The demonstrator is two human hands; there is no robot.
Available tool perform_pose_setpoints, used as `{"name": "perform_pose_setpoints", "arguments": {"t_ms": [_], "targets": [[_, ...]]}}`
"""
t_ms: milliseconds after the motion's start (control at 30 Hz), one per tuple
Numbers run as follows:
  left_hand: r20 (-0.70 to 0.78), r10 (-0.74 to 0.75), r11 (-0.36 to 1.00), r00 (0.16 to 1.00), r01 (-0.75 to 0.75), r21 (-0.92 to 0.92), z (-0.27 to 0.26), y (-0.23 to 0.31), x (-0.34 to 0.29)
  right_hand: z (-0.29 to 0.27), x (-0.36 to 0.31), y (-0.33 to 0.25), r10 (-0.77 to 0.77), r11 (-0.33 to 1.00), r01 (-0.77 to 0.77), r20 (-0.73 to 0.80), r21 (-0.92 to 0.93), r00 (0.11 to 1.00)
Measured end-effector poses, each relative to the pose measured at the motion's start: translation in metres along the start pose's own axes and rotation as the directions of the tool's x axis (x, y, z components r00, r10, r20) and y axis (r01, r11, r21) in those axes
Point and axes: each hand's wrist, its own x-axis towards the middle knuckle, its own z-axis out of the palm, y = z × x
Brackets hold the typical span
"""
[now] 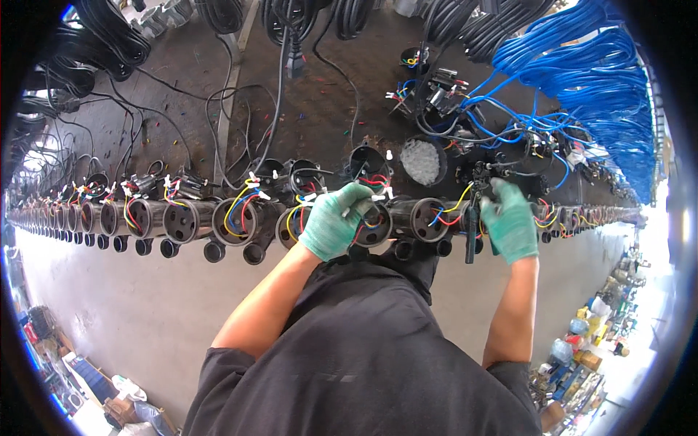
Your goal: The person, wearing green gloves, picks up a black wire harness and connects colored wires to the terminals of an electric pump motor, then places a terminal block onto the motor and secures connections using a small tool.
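Note:
My left hand (pixel 331 223), in a green glove, has its fingertips pinched together over coloured wires at the mouth of a round black housing (pixel 376 231). Red wires (pixel 374 180) with white end caps show just past those fingers. On the right, my gloved right hand (pixel 512 225) is curled at black-handled pliers (pixel 470 236); one handle hangs over the bench edge, and the grip is partly hidden. Left of the pliers, another housing (pixel 430 219) has yellow, red and blue wires coming out. Between the hands stands a bowl (pixel 422 161) of small white caps.
A long row of similar black housings (pixel 182 221) lines the front edge of the dark bench (pixel 182 51). Black cable coils (pixel 218 14) lie along its back, blue cable bundles (pixel 582 65) at the far right. Loose cords cross the bench. Boxes and bags (pixel 582 349) stand on the floor.

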Motion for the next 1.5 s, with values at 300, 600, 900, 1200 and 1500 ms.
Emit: {"name": "perform_pose_setpoints", "arguments": {"t_ms": [300,600,900,1200,1500], "targets": [[0.027,-0.044,0.999,0.999,0.044,0.002,-0.003,0.004,0.003,0.055,-0.046,0.032,0.131,0.945,-0.107,0.057,-0.310,0.990],[0.040,-0.090,0.982,0.995,0.095,-0.161,0.000,-0.008,-0.003,0.037,-0.047,-0.088,-0.394,0.909,0.376,0.080,0.179,0.916],[0.043,0.006,0.997,0.999,-0.003,-0.072,-0.007,0.004,-0.001,0.065,-0.038,-0.107,-0.391,0.913,0.354,0.181,0.204,0.903],[0.087,-0.015,0.997,0.996,0.022,-0.080,-0.009,-0.001,-0.002,0.083,-0.034,-0.104,-0.398,0.902,0.331,0.234,0.278,0.887],[0.080,0.004,0.996,0.997,0.004,-0.095,-0.006,0.003,0.001,0.078,-0.035,-0.102,-0.444,0.827,0.293,0.239,0.479,0.864]]}}
